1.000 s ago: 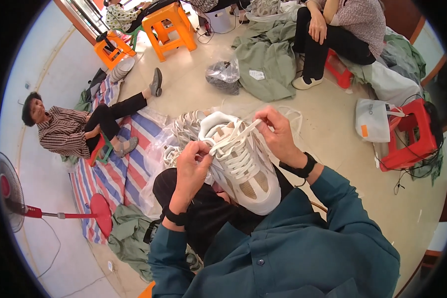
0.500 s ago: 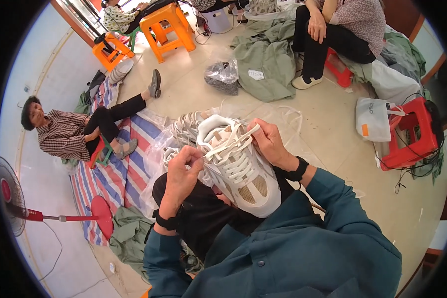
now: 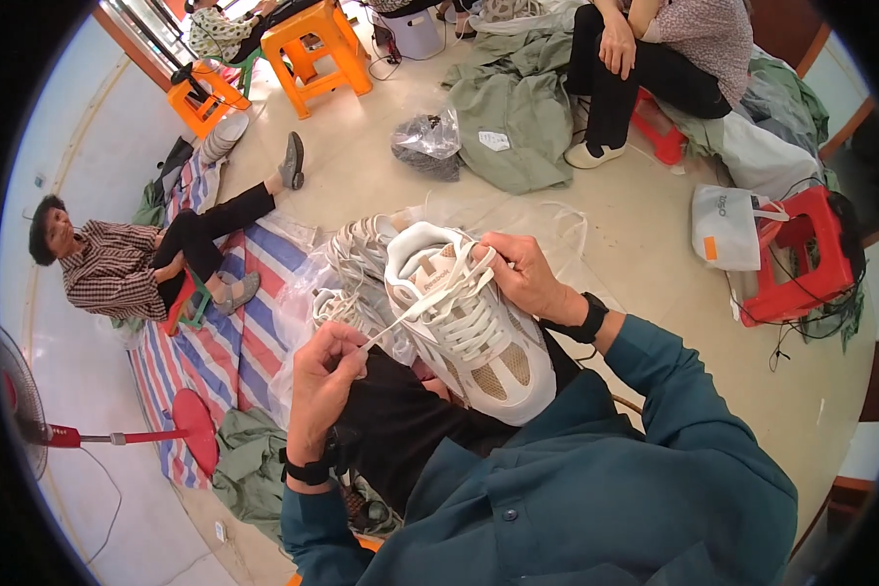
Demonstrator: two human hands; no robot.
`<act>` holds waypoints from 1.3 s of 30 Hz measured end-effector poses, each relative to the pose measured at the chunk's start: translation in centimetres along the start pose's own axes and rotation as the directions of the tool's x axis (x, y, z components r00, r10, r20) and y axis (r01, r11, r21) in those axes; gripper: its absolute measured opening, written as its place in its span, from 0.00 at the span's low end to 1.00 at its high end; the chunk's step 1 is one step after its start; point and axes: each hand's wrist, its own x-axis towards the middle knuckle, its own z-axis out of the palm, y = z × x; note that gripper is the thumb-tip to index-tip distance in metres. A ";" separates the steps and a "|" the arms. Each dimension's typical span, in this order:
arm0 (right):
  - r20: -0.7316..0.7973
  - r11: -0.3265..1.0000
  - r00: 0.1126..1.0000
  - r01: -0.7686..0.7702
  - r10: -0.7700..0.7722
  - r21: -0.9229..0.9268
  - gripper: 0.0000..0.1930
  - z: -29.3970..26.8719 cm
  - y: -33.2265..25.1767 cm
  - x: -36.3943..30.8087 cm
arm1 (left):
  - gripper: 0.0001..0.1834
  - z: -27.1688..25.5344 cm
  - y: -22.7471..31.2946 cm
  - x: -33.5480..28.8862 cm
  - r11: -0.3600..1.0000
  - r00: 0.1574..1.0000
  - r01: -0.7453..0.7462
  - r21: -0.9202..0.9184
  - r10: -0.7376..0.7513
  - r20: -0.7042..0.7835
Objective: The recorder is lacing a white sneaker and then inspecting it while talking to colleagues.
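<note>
A white and tan sneaker (image 3: 479,356) rests on my lap, toe toward me, with its cream laces criss-crossed up the tongue. My left hand (image 3: 324,376) is closed in a pinch on one end of the shoelace (image 3: 393,327), which runs taut from the eyelets out to my fingers. At the upper right of the shoe, my right hand (image 3: 529,278) pinches the lace close to the collar. Just beyond, several more pale sneakers (image 3: 356,249) lie on clear plastic on the floor.
To the left, a seated person (image 3: 117,264) has legs stretched over a striped sheet (image 3: 234,342). A red-based fan (image 3: 195,430) stands nearby. At the right are a red stool (image 3: 801,259) and a white bag (image 3: 728,230). Green cloth (image 3: 513,127) lies ahead beside another seated person (image 3: 679,59).
My left hand has moved left and down, away from the shoe, drawing the lace end out straight. The right hand stays beside the collar. The whole view has shifted slightly.
</note>
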 end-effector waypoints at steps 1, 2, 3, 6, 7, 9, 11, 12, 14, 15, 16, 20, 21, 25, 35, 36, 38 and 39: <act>-0.007 1.000 1.000 0.027 -0.027 -0.005 0.10 0.0 -0.3 0.1 | 0.06 -0.4 0.0 -0.2 1.000 1.000 0.008 -0.029 -0.008 0.009; -0.013 0.999 0.998 0.054 -0.054 -0.009 0.09 0.0 -0.5 0.1 | 0.06 -0.7 0.0 -0.4 0.999 1.000 0.010 -0.031 -0.009 0.009; -0.012 0.998 0.998 0.054 -0.054 -0.011 0.09 0.0 -0.5 0.1 | 0.06 -1.0 0.0 -0.5 0.997 0.999 0.013 -0.082 -0.009 0.041; 0.001 0.987 0.995 0.099 -0.099 -0.126 0.11 0.0 -0.2 -0.1 | 0.06 -1.5 -0.7 -0.8 0.967 0.995 0.041 -0.253 -0.016 0.100; -0.013 0.989 0.995 0.097 -0.099 -0.111 0.10 0.1 -0.2 -0.1 | 0.05 -1.6 -0.9 -0.9 0.928 0.992 0.066 -0.366 -0.020 0.128; -0.026 0.991 0.995 0.092 -0.095 -0.095 0.10 0.1 -0.2 -0.2 | 0.05 -1.0 -0.9 -1.4 0.888 0.988 0.054 -0.456 0.017 0.151; -0.037 0.997 0.999 0.031 -0.033 -0.069 0.07 0.2 -0.4 -0.1 | 0.06 -0.4 -1.1 -1.8 0.796 0.978 0.049 -0.603 0.084 0.190; -0.035 0.997 0.999 0.025 -0.027 -0.067 0.07 0.2 -0.5 -0.1 | 0.06 -0.2 -1.3 -1.9 0.795 0.979 0.054 -0.604 0.078 0.190; -0.063 1.000 0.998 -0.009 0.009 -0.009 0.08 0.2 -0.5 -0.1 | 0.07 -0.1 -1.5 -1.9 0.766 0.980 0.062 -0.640 0.074 0.183; -0.061 1.000 0.998 -0.010 0.010 -0.006 0.08 0.2 -0.5 -0.1 | 0.07 -0.3 -1.9 -1.7 0.757 0.983 0.085 -0.648 0.042 0.177; -0.047 0.998 0.999 0.002 -0.005 -0.066 0.07 0.0 -0.5 -0.1 | 0.07 -0.5 -2.2 -1.5 0.757 0.984 0.084 -0.648 0.041 0.175; -0.031 0.991 0.997 0.072 -0.076 -0.116 0.06 -0.4 -0.4 0.4 | 0.06 -2.0 -2.6 -1.5 0.974 0.995 0.083 -0.211 -0.070 0.068; -0.047 0.991 0.996 0.065 -0.071 -0.114 0.04 -0.3 -0.3 0.6 | 0.06 -2.6 -2.6 -1.6 0.992 0.995 0.068 -0.105 -0.059 0.080; -0.011 0.997 1.000 -0.018 0.017 -0.079 0.04 -0.3 -0.7 0.7 | 0.08 -3.4 -3.4 -2.6 0.992 1.000 0.030 0.121 -0.030 -0.002; -0.027 0.987 0.991 -0.131 0.134 0.091 0.07 -0.4 -0.4 -1.3 | 0.06 -3.3 -4.6 -3.4 0.958 0.988 0.050 0.284 -0.006 -0.152; -0.057 0.969 0.980 -0.177 0.189 0.175 0.07 -0.3 -0.1 -1.3 | 0.06 -3.2 -4.7 -3.4 0.957 0.989 0.033 0.289 0.010 -0.148; -0.077 0.974 0.984 -0.144 0.159 0.177 0.07 0.1 -0.1 -1.2 | 0.05 -3.2 -5.1 -3.7 0.967 0.988 0.089 0.240 -0.054 -0.146; -0.065 0.969 0.981 -0.172 0.186 0.179 0.07 0.1 -0.1 -1.2 | 0.05 -3.1 -5.1 -3.8 0.967 0.988 0.090 0.238 -0.057 -0.141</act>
